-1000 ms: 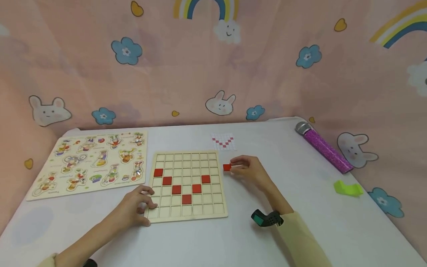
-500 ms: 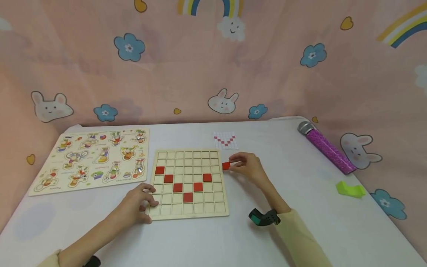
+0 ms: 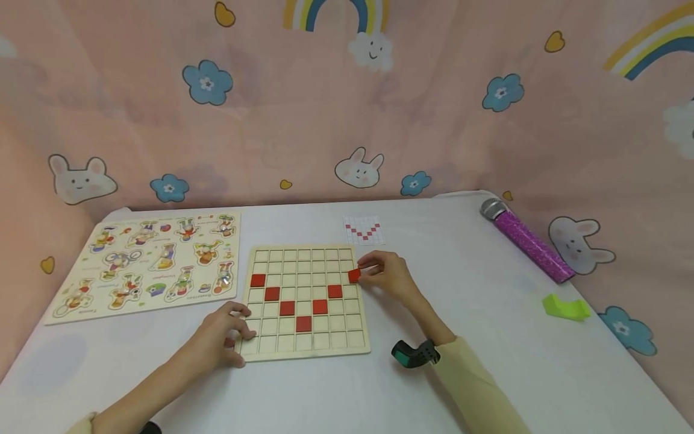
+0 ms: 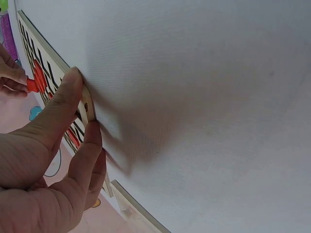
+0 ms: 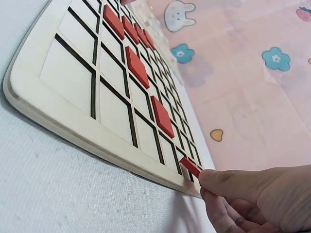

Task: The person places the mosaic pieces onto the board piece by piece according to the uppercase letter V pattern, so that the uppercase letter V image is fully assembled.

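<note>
A wooden grid board (image 3: 344,341) lies flat on the white table, several red square tiles set in its cells in a V shape. My left hand (image 3: 217,337) holds the board at its near left corner. In the left wrist view the thumb and fingers (image 4: 87,153) press on its edges. Between thumb and fingertips my right hand (image 3: 389,278) pinches another red tile (image 3: 354,276). That tile is tilted over the right-hand column, one row farther back than the rightmost placed tile (image 3: 335,292).
Behind the board lies a small paper card (image 3: 363,231) printed with a red V pattern. A picture puzzle board (image 3: 146,265) is at the left. On the right are a purple glittery microphone (image 3: 531,244) and a bright green curved piece (image 3: 566,307). A patterned curtain (image 3: 434,120) hangs behind.
My right hand has moved left with the red tile, from beside the board to over its right edge column. My left hand stays at the corner.
</note>
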